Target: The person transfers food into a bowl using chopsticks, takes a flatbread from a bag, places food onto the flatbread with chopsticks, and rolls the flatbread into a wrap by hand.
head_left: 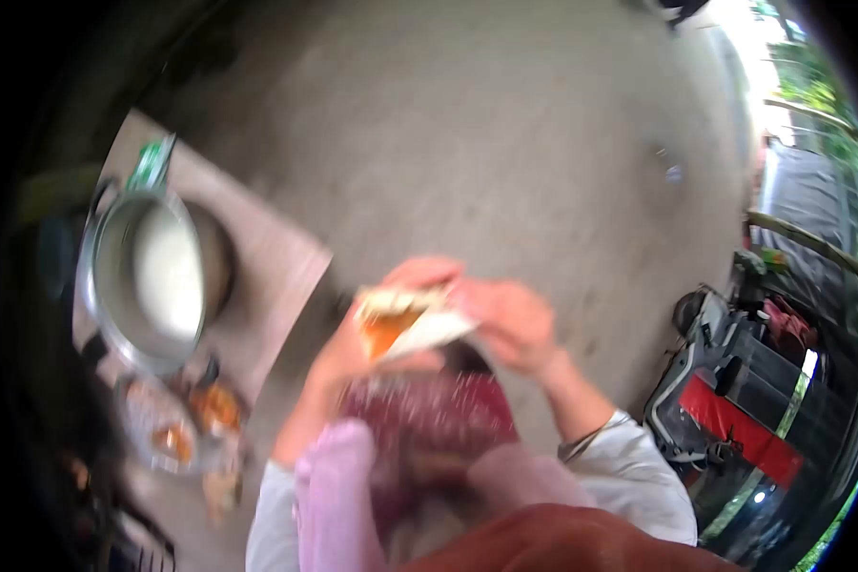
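Cradling a pale wrap (434, 331) at the frame's centre, the left hand (345, 349) holds one end, the right hand (517, 322) the other; orange filling (381, 334) seems already inside, one side unclosed.

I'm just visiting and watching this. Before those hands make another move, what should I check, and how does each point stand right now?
1. Left hand holding the folded pale item: ok, it wraps around the left side.
2. Right hand on it too: ok, at the item's right side.
3. Folded item closed up: not ok, if it should be; orange filling shows at the left.
4. Pot clear of both hands: ok, it stands apart on the table.
5. Pot covered: not ok, if it should be; white contents are exposed.
6. Exact finger placement: cannot tell, the hands are blurred.
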Action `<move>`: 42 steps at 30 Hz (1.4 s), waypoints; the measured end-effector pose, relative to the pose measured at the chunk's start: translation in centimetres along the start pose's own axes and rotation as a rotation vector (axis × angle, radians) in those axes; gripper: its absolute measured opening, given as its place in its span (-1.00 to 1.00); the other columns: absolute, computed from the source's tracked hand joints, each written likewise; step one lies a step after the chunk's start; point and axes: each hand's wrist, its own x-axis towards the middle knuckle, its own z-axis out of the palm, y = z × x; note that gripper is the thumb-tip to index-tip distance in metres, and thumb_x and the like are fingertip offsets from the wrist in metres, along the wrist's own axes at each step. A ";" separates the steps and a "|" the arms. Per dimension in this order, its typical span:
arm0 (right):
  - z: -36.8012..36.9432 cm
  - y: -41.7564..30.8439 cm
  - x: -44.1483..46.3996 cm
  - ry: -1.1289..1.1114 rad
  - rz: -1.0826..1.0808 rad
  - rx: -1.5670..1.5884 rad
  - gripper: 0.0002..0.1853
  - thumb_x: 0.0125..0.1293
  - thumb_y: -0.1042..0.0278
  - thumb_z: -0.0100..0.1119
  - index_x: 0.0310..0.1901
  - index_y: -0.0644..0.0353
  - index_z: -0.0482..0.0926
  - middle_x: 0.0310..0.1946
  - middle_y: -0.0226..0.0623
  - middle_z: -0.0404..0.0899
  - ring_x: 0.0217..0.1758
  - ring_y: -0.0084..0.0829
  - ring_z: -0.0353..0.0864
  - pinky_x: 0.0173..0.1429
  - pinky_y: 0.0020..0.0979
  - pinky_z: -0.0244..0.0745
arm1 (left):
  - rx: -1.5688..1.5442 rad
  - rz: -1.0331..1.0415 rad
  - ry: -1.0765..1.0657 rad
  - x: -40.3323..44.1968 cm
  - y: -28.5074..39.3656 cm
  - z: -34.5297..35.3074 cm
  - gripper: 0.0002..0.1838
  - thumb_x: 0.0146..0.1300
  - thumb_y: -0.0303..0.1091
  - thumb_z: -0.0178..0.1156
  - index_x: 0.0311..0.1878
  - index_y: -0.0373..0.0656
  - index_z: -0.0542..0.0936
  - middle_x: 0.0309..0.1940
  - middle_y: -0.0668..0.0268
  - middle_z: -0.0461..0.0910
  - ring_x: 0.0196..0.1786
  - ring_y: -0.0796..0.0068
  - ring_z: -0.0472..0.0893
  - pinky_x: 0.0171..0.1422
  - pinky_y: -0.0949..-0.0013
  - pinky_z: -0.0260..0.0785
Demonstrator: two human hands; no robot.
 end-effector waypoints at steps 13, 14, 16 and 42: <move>9.6 14.6 -10.8 0.137 0.105 0.198 -0.59 0.12 0.56 0.32 0.06 0.17 0.61 0.02 -0.23 0.65 -0.04 -0.28 0.68 -0.01 -0.36 0.58 | -0.086 -0.123 -0.024 2.2 -17.7 -2.9 -0.08 -0.15 -0.33 0.57 0.33 -0.25 0.34 0.24 0.21 0.43 0.26 0.37 0.44 0.34 0.29 0.30; 10.8 14.8 -11.1 0.163 0.117 0.249 -0.59 0.13 0.58 0.31 0.06 0.18 0.61 0.01 -0.21 0.65 -0.02 -0.27 0.68 -0.01 -0.36 0.58 | -0.085 -0.108 -0.002 1.7 -18.4 -3.4 0.00 -0.18 -0.30 0.59 0.38 -0.21 0.29 0.29 0.21 0.38 0.28 0.37 0.42 0.35 0.28 0.29; 11.6 14.3 -12.2 0.193 0.141 0.347 -0.61 0.19 0.66 0.22 0.08 0.22 0.59 0.05 -0.19 0.63 0.04 -0.33 0.65 0.06 -0.38 0.57 | -0.092 0.017 0.007 0.8 -18.7 -3.1 0.07 -0.21 -0.27 0.60 0.42 -0.19 0.23 0.33 0.21 0.33 0.31 0.36 0.40 0.37 0.27 0.29; 4.4 -5.9 -36.6 0.778 0.355 0.478 -0.60 0.34 0.52 0.14 0.21 0.30 0.49 0.06 -0.31 0.59 0.08 -0.53 0.55 0.14 -0.49 0.45 | 0.939 0.531 -0.031 -24.3 -5.5 20.1 -0.12 0.26 -0.49 0.19 0.55 0.03 -0.05 0.07 0.23 0.50 0.04 0.39 0.58 0.10 0.34 0.43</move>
